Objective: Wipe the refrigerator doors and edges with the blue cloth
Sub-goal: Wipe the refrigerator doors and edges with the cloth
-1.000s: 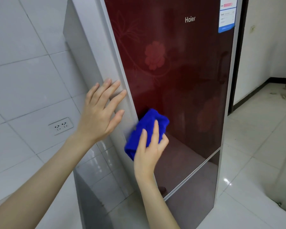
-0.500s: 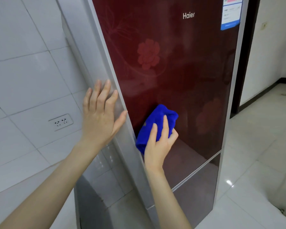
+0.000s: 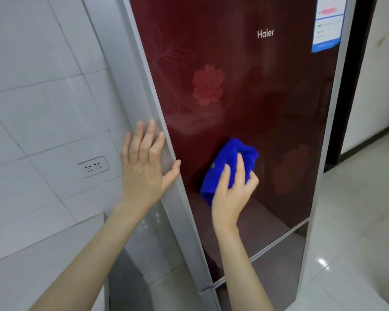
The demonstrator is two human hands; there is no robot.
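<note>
Your right hand [image 3: 231, 198], gripping the blue cloth [image 3: 227, 162], has slid rightward over the red refrigerator door [image 3: 256, 97], away from your left hand [image 3: 144, 173], spread flat to steady the edge [image 3: 144, 90].

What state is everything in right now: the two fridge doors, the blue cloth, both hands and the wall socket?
upper door: closed.
lower door: closed.
blue cloth: bunched, pressed against the upper door.
right hand: grips the blue cloth.
left hand: flat, fingers straight, resting on the grey side edge.
wall socket: nothing plugged in.
</note>
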